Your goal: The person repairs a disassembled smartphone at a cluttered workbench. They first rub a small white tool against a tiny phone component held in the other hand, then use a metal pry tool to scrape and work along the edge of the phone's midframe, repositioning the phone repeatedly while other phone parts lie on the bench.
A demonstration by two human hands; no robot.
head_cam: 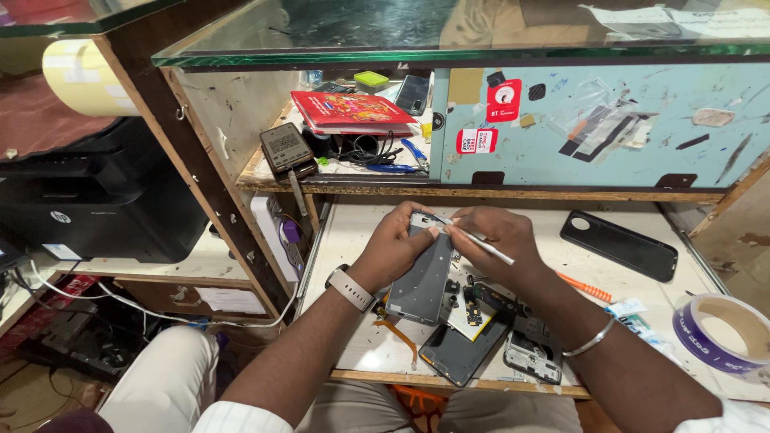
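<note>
Working a thin tool into the top edge of a phone frame, mid-desk.

Over the desk (361, 353) centre: one grey phone frame (423, 277) clasped in the left hand (397, 244); one slim silver tool (481, 240) pinched in the right hand (501, 236), tip at the frame's top. Probably mid-disassembly; calls for steady prying. Two opened phones (457, 353) near the front edge, one black case (619, 244) and one tape roll (722, 329) toward the right edge.

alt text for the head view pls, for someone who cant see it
Left hand holds a grey phone frame upright over a worktop while the right hand works a thin tool at its top edge. Phone parts lie below; a tape roll sits right.
</note>
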